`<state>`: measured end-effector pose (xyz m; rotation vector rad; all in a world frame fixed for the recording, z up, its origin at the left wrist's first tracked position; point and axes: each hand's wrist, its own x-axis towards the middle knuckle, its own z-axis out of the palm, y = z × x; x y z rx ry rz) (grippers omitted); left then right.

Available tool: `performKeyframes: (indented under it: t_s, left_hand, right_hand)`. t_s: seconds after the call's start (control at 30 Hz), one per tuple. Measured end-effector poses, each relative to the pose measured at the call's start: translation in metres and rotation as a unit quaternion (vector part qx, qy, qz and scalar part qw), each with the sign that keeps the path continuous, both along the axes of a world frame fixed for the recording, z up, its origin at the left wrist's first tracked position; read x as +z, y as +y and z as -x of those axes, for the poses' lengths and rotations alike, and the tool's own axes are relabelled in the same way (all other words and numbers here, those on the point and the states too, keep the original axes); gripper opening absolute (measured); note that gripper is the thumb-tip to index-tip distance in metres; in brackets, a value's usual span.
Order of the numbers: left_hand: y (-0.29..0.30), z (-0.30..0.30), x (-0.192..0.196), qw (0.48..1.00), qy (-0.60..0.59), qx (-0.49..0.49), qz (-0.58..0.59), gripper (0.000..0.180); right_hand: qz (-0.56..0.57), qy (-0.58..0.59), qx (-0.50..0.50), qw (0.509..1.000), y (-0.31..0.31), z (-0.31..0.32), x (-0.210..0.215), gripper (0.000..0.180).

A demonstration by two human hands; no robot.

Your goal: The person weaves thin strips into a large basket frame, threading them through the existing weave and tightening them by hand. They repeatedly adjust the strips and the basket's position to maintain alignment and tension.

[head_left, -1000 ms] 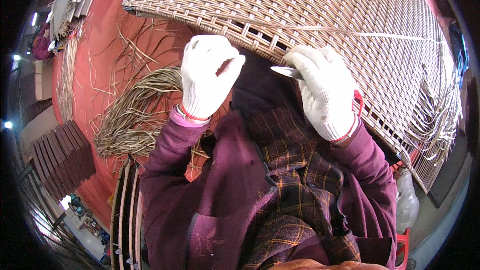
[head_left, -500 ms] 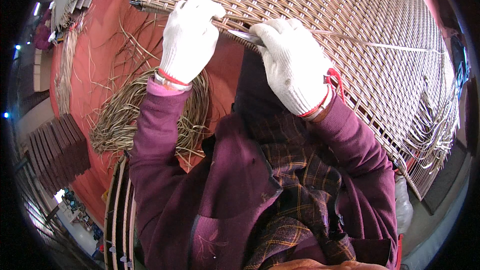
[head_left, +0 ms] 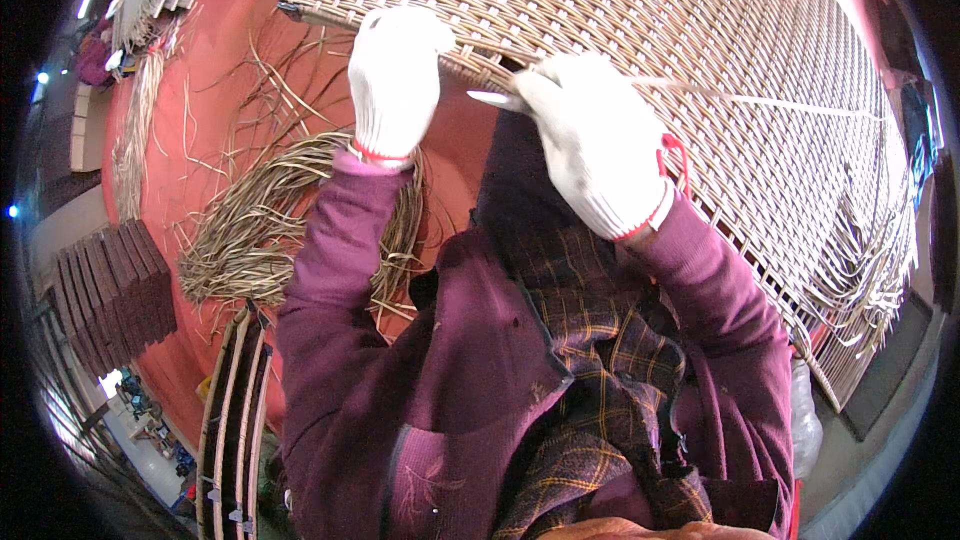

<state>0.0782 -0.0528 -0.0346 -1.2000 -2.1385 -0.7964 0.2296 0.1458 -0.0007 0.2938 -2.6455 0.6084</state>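
My left hand, in a white knit glove, is closed at the near edge of a brown woven wicker panel; its curled fingers hide what they pinch. My right hand, gloved the same way, is closed around a pointed metal blade, whose handle is hidden in the palm. The blade's tip points left, just below the panel's edge. A long flat weaving strand runs from beside my right hand across the panel to the right. Between the hands, a small dark gap shows at the rim.
A coil of loose strands lies on the red cloth to the left. Unwoven strand ends hang off the panel's right corner. A stack of brown slabs stands farther left, and a curved slatted frame at lower left.
Both hands sit slightly lower and farther right in the picture, along with a small shift of the whole view. The blade stays in my right hand; the dark gap between the hands shows more.
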Motion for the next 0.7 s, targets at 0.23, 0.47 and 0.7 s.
performKeyframes:
  t_s: [0.23,0.47,0.7]
  left_hand:
    - [-0.007,-0.086,-0.010,0.992,-0.121,-0.031,-0.011,0.013]
    - [0.022,-0.083,0.023,0.995,-0.080,-0.057,-0.031,0.029]
    - [0.055,-0.096,0.038,0.965,-0.078,-0.249,0.032,0.026]
  right_hand:
    - [-0.028,-0.007,-0.052,0.998,0.037,-0.005,0.017,0.018]
    - [-0.042,-0.097,-0.002,0.994,0.047,-0.007,0.023,0.009]
    - [0.104,-0.256,0.045,0.960,0.064,-0.068,0.069,0.016]
